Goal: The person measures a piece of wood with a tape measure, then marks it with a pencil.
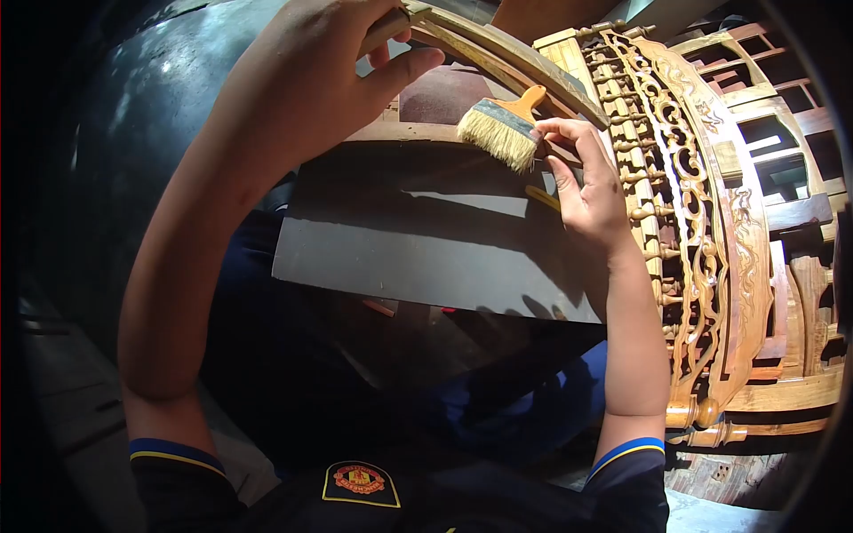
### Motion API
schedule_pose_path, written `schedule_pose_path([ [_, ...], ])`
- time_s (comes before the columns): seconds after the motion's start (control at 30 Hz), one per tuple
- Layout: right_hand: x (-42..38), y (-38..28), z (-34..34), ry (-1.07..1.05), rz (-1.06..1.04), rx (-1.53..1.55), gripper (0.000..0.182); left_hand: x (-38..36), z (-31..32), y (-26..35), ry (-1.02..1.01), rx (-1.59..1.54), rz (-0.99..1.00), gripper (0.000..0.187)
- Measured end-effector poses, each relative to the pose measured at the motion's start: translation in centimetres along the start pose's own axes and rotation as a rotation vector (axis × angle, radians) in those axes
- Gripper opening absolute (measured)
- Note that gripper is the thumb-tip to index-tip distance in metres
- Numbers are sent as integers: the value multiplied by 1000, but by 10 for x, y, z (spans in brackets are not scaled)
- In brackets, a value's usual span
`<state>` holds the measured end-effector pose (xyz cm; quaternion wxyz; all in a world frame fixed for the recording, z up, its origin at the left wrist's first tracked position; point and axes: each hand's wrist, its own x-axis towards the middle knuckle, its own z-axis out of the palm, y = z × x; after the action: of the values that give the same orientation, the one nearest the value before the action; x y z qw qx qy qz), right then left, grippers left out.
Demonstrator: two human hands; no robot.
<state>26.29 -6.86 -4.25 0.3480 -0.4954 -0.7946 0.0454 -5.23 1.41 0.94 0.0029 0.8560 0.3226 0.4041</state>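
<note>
High at the upper left, my left hand (342, 67) is closed around a narrow light-brown wooden piece (384, 32); part of it is hidden by my fingers. Over the far right part of a grey panel (426, 253), my right hand (586, 182) pinches the right end of a wide paintbrush (506, 124) at its metal band. The brush has pale bristles angled down and a short orange handle pointing up. Something dark brown between thumb and fingers is too shaded to make out. Just beside the hand, a yellow strip (543, 197) lies on the panel.
Curved wooden strips (515, 67) run behind the brush. On the right stands carved, varnished openwork (684, 178) with turned spindles, close to my right forearm. More wooden frame parts (800, 293) are stacked beyond it. A dark, glossy surface (160, 80) lies at the left.
</note>
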Motion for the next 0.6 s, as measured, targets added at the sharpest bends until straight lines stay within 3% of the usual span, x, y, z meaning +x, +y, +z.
schedule_pose_path([
  [0.2,8,17,4,60,131,38,33,1,-10,21,14,-89,37,36],
  [0.27,15,14,13,93,132,7,30,1,-9,21,-114,-100,-48,32],
  [0.33,23,14,24,147,105,-20,25,2,-10,23,-353,-24,-225,44],
  [0.43,34,12,36,244,59,-29,19,-15,9,6,-417,77,-147,42],
  [0.6,44,22,42,268,52,-160,12,-8,28,-8,-494,210,-258,54],
])
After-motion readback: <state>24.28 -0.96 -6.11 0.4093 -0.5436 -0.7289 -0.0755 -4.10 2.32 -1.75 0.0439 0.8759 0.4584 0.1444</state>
